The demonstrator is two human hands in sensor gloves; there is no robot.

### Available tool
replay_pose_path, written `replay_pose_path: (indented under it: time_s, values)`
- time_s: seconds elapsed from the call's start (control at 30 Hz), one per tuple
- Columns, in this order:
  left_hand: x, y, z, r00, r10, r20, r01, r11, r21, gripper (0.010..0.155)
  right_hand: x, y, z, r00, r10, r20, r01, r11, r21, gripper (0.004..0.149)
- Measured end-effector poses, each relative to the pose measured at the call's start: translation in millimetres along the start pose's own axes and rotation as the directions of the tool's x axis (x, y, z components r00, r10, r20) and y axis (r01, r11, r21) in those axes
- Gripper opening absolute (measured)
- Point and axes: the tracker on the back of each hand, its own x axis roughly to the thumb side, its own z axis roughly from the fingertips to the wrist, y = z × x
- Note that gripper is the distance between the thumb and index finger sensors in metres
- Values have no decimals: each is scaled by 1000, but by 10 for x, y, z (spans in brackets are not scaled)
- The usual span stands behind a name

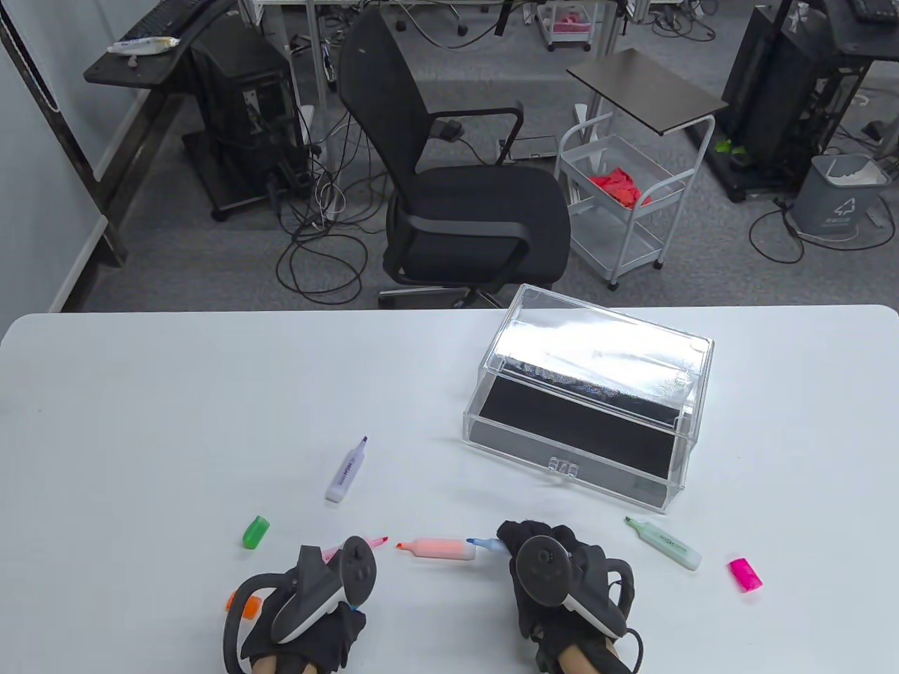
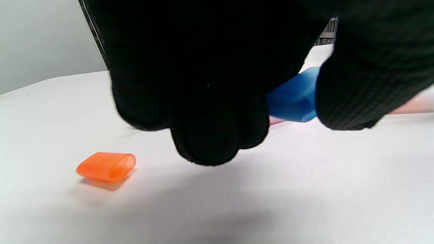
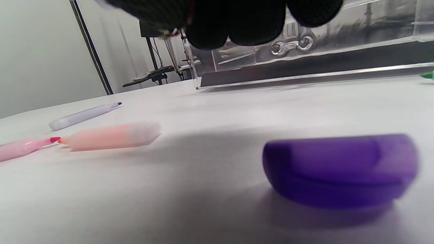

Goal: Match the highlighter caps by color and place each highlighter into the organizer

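While two gloved hands rest at the near edge of the white bench, uncapped highlighters and loose caps are seen scattered in front of the clear organizer, the landmark of the scene. A blue cap is pinched between the curled fingers and thumb of the left hand, as shown in the left wrist view. An orange cap lies on the bench just beside that hand, on the side away from the organizer. The right hand is placed in front of the organizer's drawer; its fingers are seen curled above the bench in the right wrist view, and whether anything is held by them cannot be told. A blue-tipped highlighter pokes out from beneath that hand. A purple cap lies loose on the bench under the right wrist camera.

An orange highlighter lies between the two hands, tip pointing away from the organizer. A pink highlighter is partly hidden by the left hand's tracker. A purple highlighter is laid off the organizer's front left corner, and a green cap lies farther out on that side. A green highlighter and a pink cap are seen near the organizer's front right corner.
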Motion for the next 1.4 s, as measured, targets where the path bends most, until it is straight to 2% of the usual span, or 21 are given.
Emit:
replay_pose_path:
  time_s: [0.2, 0.57, 1.0, 1.4]
  values:
    - [69, 69, -81, 999, -1, 33, 0, 999, 36, 63, 37, 15, -1, 1000, 1, 28, -1, 1000, 6, 50]
    - [281, 151, -218, 993, 19, 114, -21, 1000, 15, 63, 170, 58, 6, 990, 45, 130, -45, 999, -6, 50]
    - [614, 294, -201, 984, 8, 177, -12, 1000, 21, 63, 259, 86, 26, 977, 109, 185, -104, 994, -35, 50]
    - [704, 317, -233, 978, 53, 204, -53, 999, -6, 64, 344, 74, 42, 956, 187, 224, -168, 981, -102, 50]
